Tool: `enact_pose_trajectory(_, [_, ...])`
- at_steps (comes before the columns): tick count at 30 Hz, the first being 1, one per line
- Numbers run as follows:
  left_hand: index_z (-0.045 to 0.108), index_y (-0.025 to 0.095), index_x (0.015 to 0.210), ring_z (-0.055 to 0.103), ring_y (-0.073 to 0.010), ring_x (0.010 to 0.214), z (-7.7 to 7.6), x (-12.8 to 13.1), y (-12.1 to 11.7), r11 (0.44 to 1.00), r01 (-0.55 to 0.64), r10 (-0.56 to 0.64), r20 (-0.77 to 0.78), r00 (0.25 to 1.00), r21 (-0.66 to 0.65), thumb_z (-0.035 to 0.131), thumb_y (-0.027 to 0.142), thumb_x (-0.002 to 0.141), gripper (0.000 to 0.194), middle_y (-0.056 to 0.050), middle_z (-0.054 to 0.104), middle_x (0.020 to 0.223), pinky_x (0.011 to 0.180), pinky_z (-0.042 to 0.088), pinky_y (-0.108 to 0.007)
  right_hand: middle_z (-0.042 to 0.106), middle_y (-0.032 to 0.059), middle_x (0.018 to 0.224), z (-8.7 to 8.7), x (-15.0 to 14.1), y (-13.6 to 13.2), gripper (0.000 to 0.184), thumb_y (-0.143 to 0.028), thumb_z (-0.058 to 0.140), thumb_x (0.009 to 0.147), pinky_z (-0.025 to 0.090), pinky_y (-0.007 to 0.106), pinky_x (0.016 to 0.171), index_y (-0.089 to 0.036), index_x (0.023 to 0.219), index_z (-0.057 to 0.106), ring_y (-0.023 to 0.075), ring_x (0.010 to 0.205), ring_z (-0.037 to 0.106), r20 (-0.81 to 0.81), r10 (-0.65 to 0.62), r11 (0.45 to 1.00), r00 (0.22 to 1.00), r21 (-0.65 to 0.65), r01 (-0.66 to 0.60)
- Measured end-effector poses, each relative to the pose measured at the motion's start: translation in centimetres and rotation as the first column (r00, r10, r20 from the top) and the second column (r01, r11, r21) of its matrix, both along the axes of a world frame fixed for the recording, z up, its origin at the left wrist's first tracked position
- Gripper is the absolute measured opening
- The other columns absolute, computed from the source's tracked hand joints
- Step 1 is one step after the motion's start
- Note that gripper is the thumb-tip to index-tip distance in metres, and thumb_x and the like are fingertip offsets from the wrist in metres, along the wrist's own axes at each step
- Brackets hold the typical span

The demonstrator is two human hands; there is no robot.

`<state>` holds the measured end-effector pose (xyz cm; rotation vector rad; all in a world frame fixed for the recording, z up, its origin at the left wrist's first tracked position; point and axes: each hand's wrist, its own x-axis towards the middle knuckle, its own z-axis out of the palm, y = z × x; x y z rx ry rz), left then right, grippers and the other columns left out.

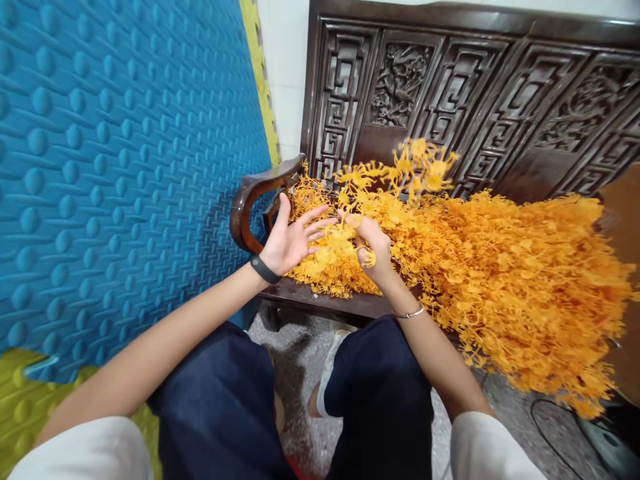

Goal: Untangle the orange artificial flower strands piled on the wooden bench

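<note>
My left hand (290, 243) is turned palm up with its fingers spread. It holds nothing, and its fingertips come close to my right hand (374, 252). That right hand is closed around an orange artificial flower sprig (423, 167), whose spidery heads stick out above and below the fingers. The stem inside the grip is mostly hidden. Below and behind both hands, a loose heap of similar orange sprigs (335, 267) covers part of the dark wooden bench seat (340, 303).
A much larger orange pile (540, 287) fills the bench to the right and hangs over its front. The carved backrest (400, 87) rises behind, with a curved armrest (245, 207) at the left. Blue foam mat (125, 167) stands along the left. A black cable (550, 443) lies at lower right.
</note>
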<state>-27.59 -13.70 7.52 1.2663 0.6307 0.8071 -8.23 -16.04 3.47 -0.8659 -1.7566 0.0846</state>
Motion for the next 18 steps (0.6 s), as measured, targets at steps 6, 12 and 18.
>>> enact_pose_trajectory(6, [0.050,0.019,0.131,0.044,-0.0275,0.126,-1.3,-0.1,1.2,0.996,-0.004,-0.010,0.153,0.988,0.091,0.060,0.056,0.076,0.067,-0.012,0.051,0.137,0.094,0.042,-0.037,0.056,-0.0002,0.132,0.0,0.3,0.6,0.035,-0.050,0.042,0.088,0.035,0.045,0.104,-0.034,0.106,0.068,0.0244,0.122,0.049,0.210,0.041,0.999,0.977,-0.030,-0.035])
enact_pose_trajectory(12, [0.064,0.015,0.107,0.054,-0.0273,0.116,-2.2,0.4,1.1,0.963,-0.036,0.038,-0.001,0.999,0.268,0.081,0.030,0.057,0.055,-0.010,0.066,0.113,0.099,0.040,-0.042,0.038,-0.0041,0.148,-0.7,0.1,0.8,0.026,-0.029,0.044,0.092,0.039,0.049,0.098,-0.031,0.093,0.070,0.0249,0.118,0.049,0.418,-0.012,0.999,0.908,-0.027,0.025])
enact_pose_trajectory(18, [0.063,0.014,0.091,0.068,-0.0192,0.088,-2.5,-0.2,1.6,0.944,-0.209,0.175,0.149,0.973,0.256,0.064,0.039,0.078,0.029,-0.007,0.071,0.088,0.091,0.048,-0.038,0.036,0.0002,0.149,-0.1,-0.2,0.4,0.031,-0.032,0.041,0.093,0.033,0.051,0.107,-0.030,0.113,0.064,0.0235,0.134,0.037,0.354,0.125,0.992,0.927,-0.071,-0.106])
